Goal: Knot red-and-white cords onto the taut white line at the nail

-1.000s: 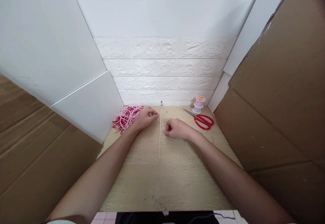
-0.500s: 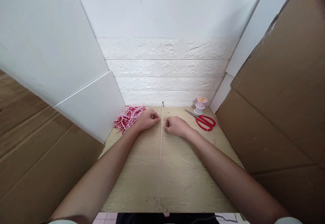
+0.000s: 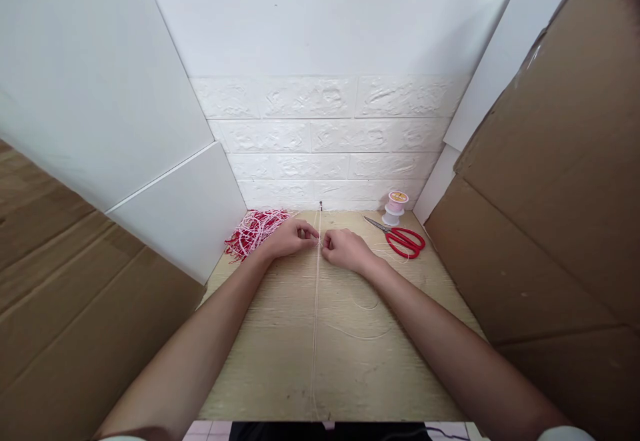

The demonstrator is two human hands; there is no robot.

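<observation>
A pale cord (image 3: 316, 314) runs taut down the middle of the wooden board from a small nail (image 3: 321, 205) at the wall to the near edge. Just left of it, my left hand (image 3: 294, 237) is closed, thumb and fingertips pinched at the thin thread by the cord. My right hand (image 3: 345, 249) is also closed, its fingertips pinching the thread right of the cord. The thread's hold inside the fingers is mostly hidden. Loose pale thread (image 3: 360, 335) curls over the board beneath my right forearm.
A heap of red and white cords (image 3: 253, 231) lies at the back left. Red-handled scissors (image 3: 406, 242) rest at the back right, before a spool of pink thread (image 3: 397, 202) standing on a white spool. Cardboard sheets (image 3: 540, 227) and white panels enclose both sides.
My hands have come slightly closer together at the cord. The left fingertips have moved right and now reach it. The loose thread loop on the right has shifted a little.
</observation>
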